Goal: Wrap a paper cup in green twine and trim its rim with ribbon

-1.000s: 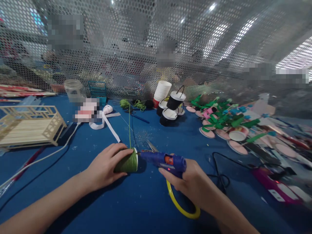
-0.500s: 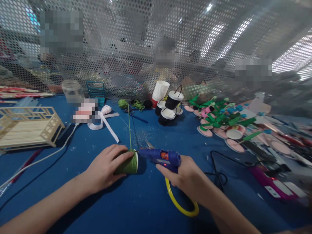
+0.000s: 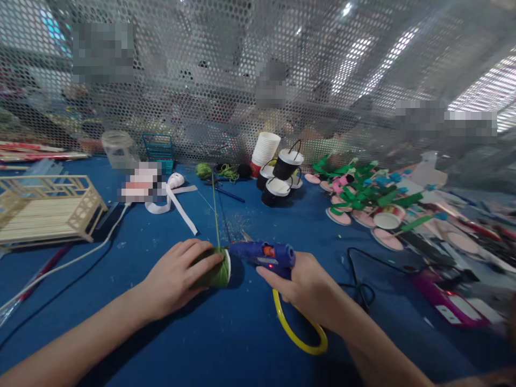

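Observation:
My left hand (image 3: 177, 277) is wrapped round a cup covered in green yarn (image 3: 216, 274), which lies on its side on the blue table (image 3: 226, 344). A green strand (image 3: 215, 207) runs from the cup back to a small yarn ball (image 3: 203, 170). My right hand (image 3: 306, 287) grips a blue glue gun (image 3: 264, 254) whose nozzle touches the cup's white rim. A yellow loop (image 3: 296, 333) hangs from the gun below my right hand.
A stick-built frame (image 3: 44, 207) stands at the left with a white cable (image 3: 68, 262) beside it. Black cups and white cups (image 3: 278, 172) stand in the middle back. Green and pink craft pieces (image 3: 363, 199) lie at the right. A perforated screen (image 3: 258, 80) closes the back.
The glue gun and my right hand have shifted a little left, closer to the cup's rim. My left hand has stayed on the cup.

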A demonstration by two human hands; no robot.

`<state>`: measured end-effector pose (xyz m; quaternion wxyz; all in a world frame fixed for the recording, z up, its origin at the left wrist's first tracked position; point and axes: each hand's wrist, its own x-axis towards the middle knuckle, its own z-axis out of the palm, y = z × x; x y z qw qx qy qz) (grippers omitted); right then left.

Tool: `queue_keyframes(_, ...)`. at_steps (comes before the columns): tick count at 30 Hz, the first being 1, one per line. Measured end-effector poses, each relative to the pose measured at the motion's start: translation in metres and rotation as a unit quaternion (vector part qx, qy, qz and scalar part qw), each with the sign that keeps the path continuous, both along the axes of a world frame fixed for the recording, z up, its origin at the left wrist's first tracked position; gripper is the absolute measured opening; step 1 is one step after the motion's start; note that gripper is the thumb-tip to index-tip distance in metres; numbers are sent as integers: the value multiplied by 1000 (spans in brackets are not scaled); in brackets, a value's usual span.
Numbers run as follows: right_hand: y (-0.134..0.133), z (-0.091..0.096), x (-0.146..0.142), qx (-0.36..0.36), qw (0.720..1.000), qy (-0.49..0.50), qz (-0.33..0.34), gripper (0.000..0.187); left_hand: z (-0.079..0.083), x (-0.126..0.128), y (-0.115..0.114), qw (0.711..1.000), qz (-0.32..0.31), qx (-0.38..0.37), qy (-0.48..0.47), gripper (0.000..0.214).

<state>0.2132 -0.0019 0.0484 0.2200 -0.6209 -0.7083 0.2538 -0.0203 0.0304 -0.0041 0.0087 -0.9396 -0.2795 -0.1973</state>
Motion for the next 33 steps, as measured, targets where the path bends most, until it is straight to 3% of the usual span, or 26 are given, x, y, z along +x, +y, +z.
queue_keyframes(6,-4,9,1,50,998,-12,33,11,1,-1,1,1000,-3,15,4,42)
queue_keyframes(14,-1,3,1,40,999,-17,31,11,1,-1,2,1000,-5,23,-3,43)
queue_keyframes(21,-10,-6,8,77,996,30,34,14,2,-1,2,999,15,-31,-40,45)
queue_keyframes(33,-17,6,6,110,990,3,89,21,-1,-2,1,990,46,-110,-79,51)
